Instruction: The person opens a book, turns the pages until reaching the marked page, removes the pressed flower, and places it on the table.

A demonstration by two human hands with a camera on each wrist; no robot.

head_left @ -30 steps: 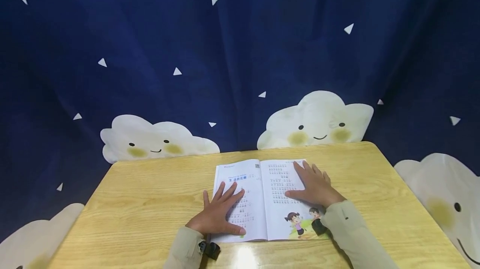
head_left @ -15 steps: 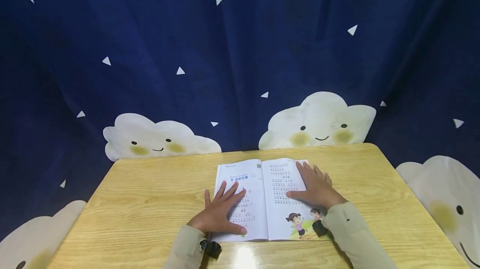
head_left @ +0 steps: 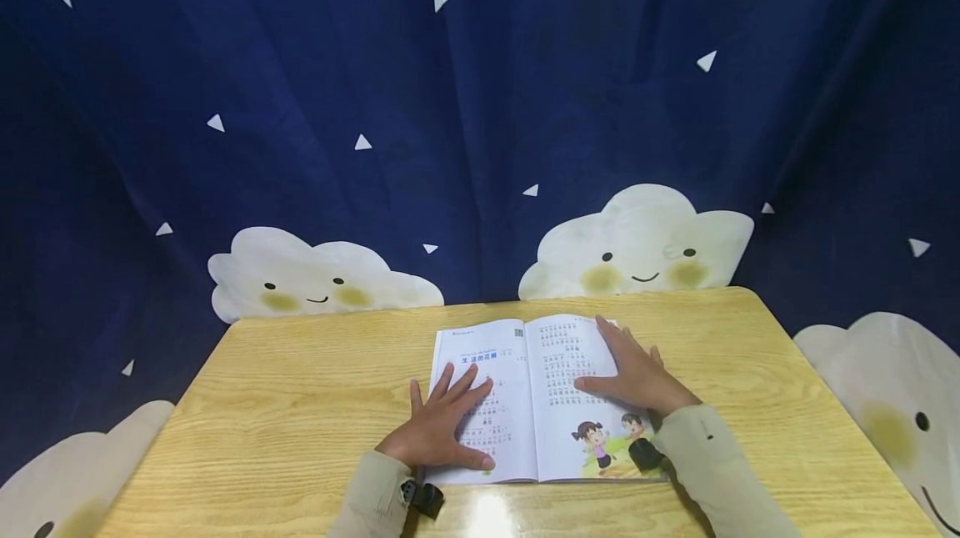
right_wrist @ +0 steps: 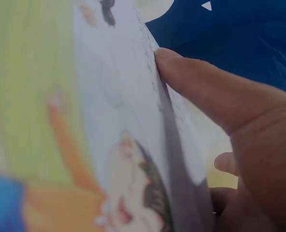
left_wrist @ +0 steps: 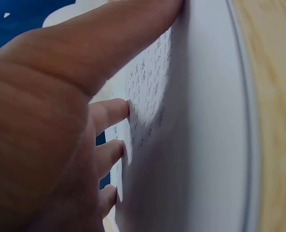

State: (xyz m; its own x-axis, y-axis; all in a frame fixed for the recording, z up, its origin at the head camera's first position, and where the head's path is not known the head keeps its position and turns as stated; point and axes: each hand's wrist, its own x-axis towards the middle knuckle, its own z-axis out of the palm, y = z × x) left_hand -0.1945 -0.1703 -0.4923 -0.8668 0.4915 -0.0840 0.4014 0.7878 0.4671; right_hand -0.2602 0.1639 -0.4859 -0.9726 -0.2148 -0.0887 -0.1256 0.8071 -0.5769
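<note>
An open book (head_left: 551, 450) lies on the table, its left page bearing a blue heading and its right page a cartoon of two children. Spread over the left page is my left hand (head_left: 435, 429), fingers straight and apart. The left wrist view shows its thumb (left_wrist: 133, 29) and fingertips meeting the paper. My right hand (head_left: 637, 371) rests at the outer side of the right page, index finger reaching toward the top corner. Its thumb (right_wrist: 191, 72) touches the printed page in the right wrist view, while the other fingers are partly hidden behind the hand.
The wooden table (head_left: 300, 396) extends to both sides of the book. Behind it hangs a dark blue curtain (head_left: 480, 104) with white triangles and smiling clouds. Black wrist devices sit at the left cuff (head_left: 429, 500) and right cuff (head_left: 647, 455).
My right hand has shifted slightly right and rolled onto its outer side, so its fingers overlap more. The left hand stays put on the page. The head view has shifted a little.
</note>
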